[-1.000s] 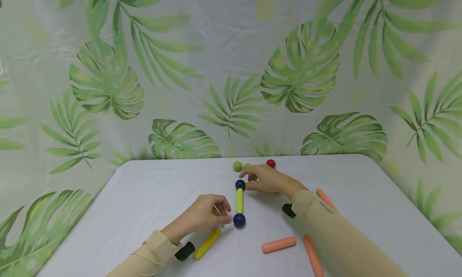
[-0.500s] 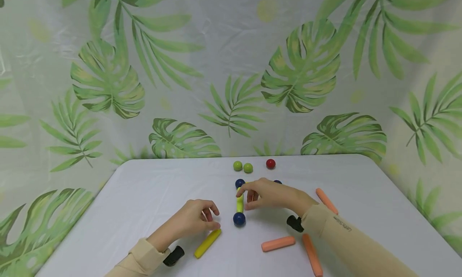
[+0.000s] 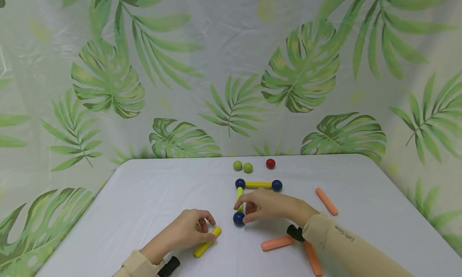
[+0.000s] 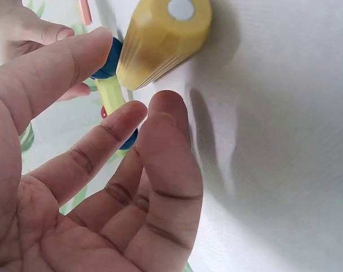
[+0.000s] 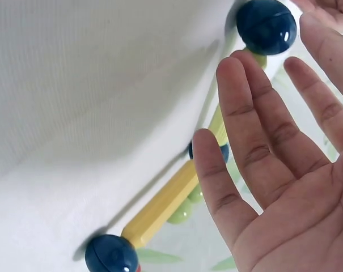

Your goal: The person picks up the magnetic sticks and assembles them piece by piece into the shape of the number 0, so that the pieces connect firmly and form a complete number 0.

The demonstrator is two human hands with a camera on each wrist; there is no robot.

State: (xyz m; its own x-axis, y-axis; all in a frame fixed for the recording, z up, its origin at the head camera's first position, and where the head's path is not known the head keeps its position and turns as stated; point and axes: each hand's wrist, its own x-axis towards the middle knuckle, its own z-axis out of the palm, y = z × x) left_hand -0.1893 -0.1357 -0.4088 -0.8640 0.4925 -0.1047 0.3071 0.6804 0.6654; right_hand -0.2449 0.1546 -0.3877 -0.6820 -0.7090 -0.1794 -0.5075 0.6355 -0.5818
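Observation:
On the white table a yellow-green stick [image 3: 240,192] runs between a near blue ball [image 3: 238,218] and a corner blue ball [image 3: 240,183]. From that corner a yellow stick [image 3: 258,184] reaches another blue ball [image 3: 276,185]. My right hand [image 3: 272,205] hovers over the yellow-green stick, thumb close to the near ball; the right wrist view shows its fingers [image 5: 256,136] loosely extended, gripping nothing. A loose yellow stick [image 3: 207,242] lies by my left hand [image 3: 185,231]. Its thumb is beside that stick [image 4: 165,37], not closed on it; whether they touch, I cannot tell.
Two green balls [image 3: 248,168] and a red ball [image 3: 270,163] sit near the table's back edge. Several orange sticks lie to the right, one orange stick [image 3: 326,201] farther back and another orange stick [image 3: 277,243] nearer, partly behind the right wrist camera [image 3: 295,232].
My right hand has come from the corner ball down toward the near blue ball, uncovering the yellow stick and far ball. My left hand has drawn back left to the loose yellow stick.

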